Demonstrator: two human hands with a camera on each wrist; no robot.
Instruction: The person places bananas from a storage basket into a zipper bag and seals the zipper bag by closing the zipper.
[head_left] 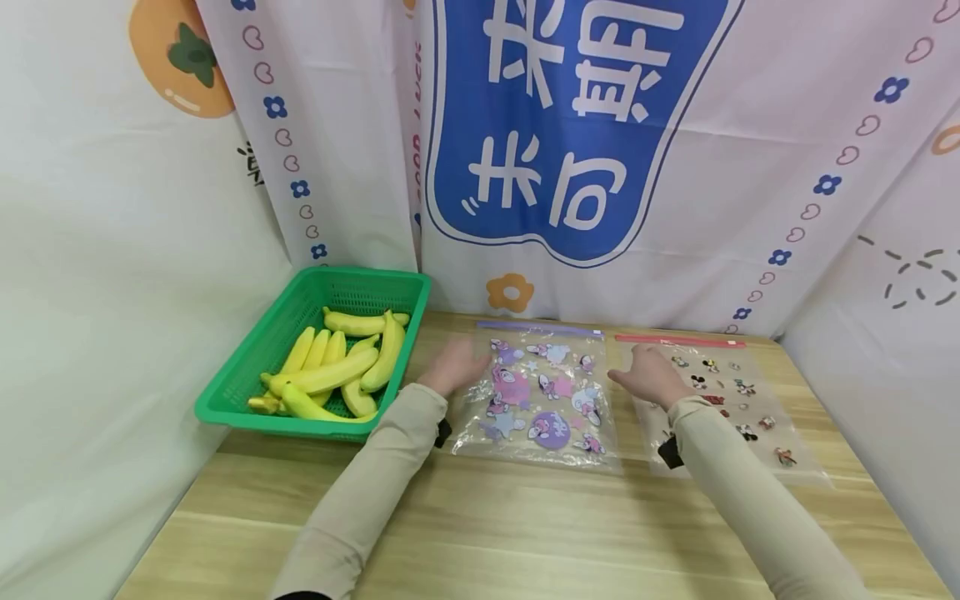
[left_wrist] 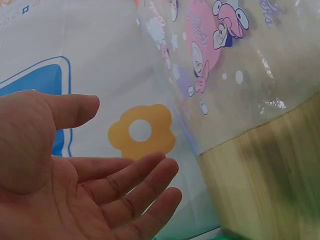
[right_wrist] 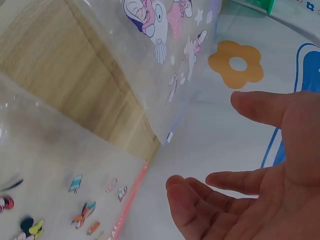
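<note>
A clear zip bag with purple and pink cartoon prints (head_left: 551,392) lies flat on the wooden table, its purple slider strip along the back. To its right lies a second clear zip bag (head_left: 765,417) with small cartoon figures and a red strip. My left hand (head_left: 456,367) hovers by the purple bag's left edge, thumb spread from nearly straight fingers (left_wrist: 145,200), nothing in the palm. Over the left part of the red-strip bag is my right hand (head_left: 652,375), thumb apart and fingers (right_wrist: 200,200) loosely bent, holding nothing.
A green plastic basket (head_left: 217,404) with several yellow bananas (head_left: 322,375) stands at the left back, close to my left forearm. White printed cloth (head_left: 360,167) hangs behind and along both sides. Bare wood (head_left: 525,533) shows at the table's front.
</note>
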